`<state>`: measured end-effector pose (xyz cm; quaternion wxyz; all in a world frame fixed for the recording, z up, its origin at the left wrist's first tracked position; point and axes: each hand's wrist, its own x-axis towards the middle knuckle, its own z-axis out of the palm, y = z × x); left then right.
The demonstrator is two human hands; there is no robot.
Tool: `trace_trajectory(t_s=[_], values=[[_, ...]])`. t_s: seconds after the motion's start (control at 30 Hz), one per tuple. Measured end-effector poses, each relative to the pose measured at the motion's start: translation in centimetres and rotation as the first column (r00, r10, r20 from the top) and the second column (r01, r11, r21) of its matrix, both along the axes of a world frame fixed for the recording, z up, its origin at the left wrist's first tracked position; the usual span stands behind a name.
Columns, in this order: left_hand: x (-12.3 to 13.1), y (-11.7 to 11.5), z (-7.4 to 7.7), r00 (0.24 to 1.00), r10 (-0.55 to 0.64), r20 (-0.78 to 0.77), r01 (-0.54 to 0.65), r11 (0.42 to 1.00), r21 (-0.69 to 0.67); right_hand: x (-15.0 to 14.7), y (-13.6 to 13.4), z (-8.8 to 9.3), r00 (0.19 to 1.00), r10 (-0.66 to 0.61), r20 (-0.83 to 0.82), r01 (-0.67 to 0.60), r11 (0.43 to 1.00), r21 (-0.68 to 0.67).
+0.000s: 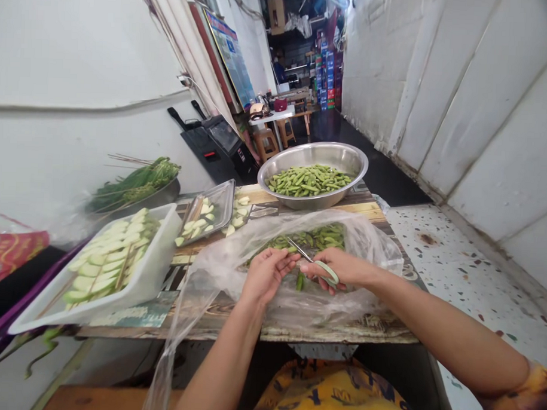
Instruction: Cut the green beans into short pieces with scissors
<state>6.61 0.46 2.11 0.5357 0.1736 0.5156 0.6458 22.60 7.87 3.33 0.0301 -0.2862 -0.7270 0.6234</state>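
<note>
My right hand grips scissors with pale green handles, their blades pointing up and left toward my other hand. Close by, the fingers of my left hand are pinched on a green pod, only a bit of which shows at the fingertips. Both hands are over an open clear plastic bag that holds many green pods. Behind the bag, a wide steel bowl contains a heap of green pods.
On the left, a white tray holds skewered pale green slices. A metal tray with cut pieces lies behind it. Leafy greens fill a dark bowl at the wall. The wooden-patterned table ends near my lap.
</note>
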Motion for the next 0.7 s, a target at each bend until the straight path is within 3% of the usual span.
trace_trajectory(t_s=[0.17,0.27,0.37,0.4,0.43,0.5,0.57,0.63,0.7], values=[[-0.1,-0.5,-0.3,1.0,0.022,0.009,-0.022,0.999,-0.046,-0.2,0.3,-1.1,0.995,-0.048,0.083,0.039,0.992,0.116],[-1.0,-0.3,-0.3,0.989,0.098,-0.107,-0.099,0.995,-0.008,0.0,1.4,-1.9,0.987,-0.082,0.136,0.042,0.961,0.272],[-1.8,0.5,-0.2,0.932,0.045,-0.359,-0.069,0.996,-0.054,0.3,2.5,-2.4,0.982,-0.111,0.155,0.054,0.942,0.332],[-1.9,0.8,-0.3,0.859,-0.013,-0.511,-0.036,0.996,-0.086,0.4,2.7,-2.5,0.981,-0.117,0.152,0.059,0.938,0.342],[-1.9,1.2,-0.4,0.735,-0.085,-0.673,0.002,0.992,-0.122,0.4,2.9,-2.6,0.982,-0.122,0.146,0.064,0.934,0.352],[-1.6,2.0,-0.7,0.363,-0.22,-0.906,0.088,0.975,-0.201,0.5,3.1,-2.8,0.982,-0.13,0.136,0.073,0.929,0.362],[-1.1,2.7,-1.0,0.015,-0.306,-0.952,0.15,0.942,-0.3,0.5,3.2,-2.9,0.982,-0.133,0.131,0.078,0.929,0.362],[-0.7,3.3,-1.1,-0.182,-0.356,-0.917,0.129,0.916,-0.381,0.6,3.2,-2.8,0.982,-0.127,0.137,0.07,0.93,0.362],[-0.7,3.7,-1.0,-0.26,-0.393,-0.882,0.082,0.901,-0.426,0.7,3.1,-2.6,0.983,-0.108,0.151,0.045,0.928,0.37]])
